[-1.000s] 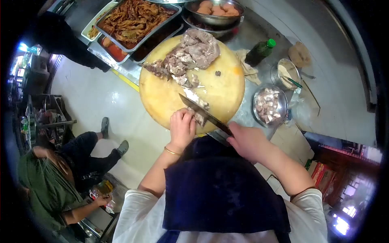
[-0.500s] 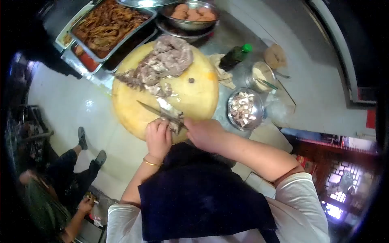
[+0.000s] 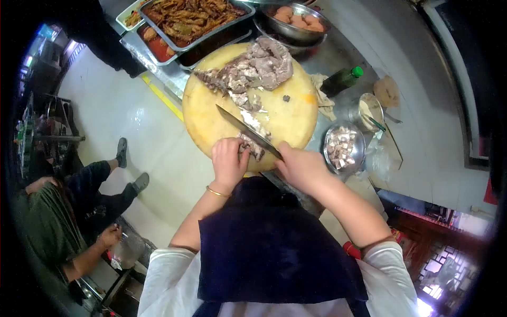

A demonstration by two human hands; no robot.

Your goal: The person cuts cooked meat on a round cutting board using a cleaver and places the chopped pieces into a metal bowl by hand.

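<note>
My right hand (image 3: 303, 168) is closed around the handle of a long knife (image 3: 244, 128), whose blade points up and left across the round cutting board (image 3: 203, 113). At the board's near edge, the curled fingers of my left hand (image 3: 228, 159) press on a small piece of meat (image 3: 256, 151), right beside the blade. Pale scraps lie along the blade's far side. Farther back on the board sits a large lump of cooked meat (image 3: 269, 66), with broken bits trailing off it. A small dark crumb (image 3: 286, 98) lies apart to its right.
Right of the board stand a metal bowl of diced meat (image 3: 340, 148), a tub of pale powder (image 3: 369, 108), a green-capped bottle (image 3: 342, 80) and a cloth (image 3: 323, 98). Food trays (image 3: 190, 21) and a bowl of round brownish items (image 3: 298, 24) are behind. A seated person (image 3: 58, 227) is at lower left.
The view has shifted, so the board appears farther right. The knife blade has swung to show more of its flat side, and my right hand sits slightly farther from my left.
</note>
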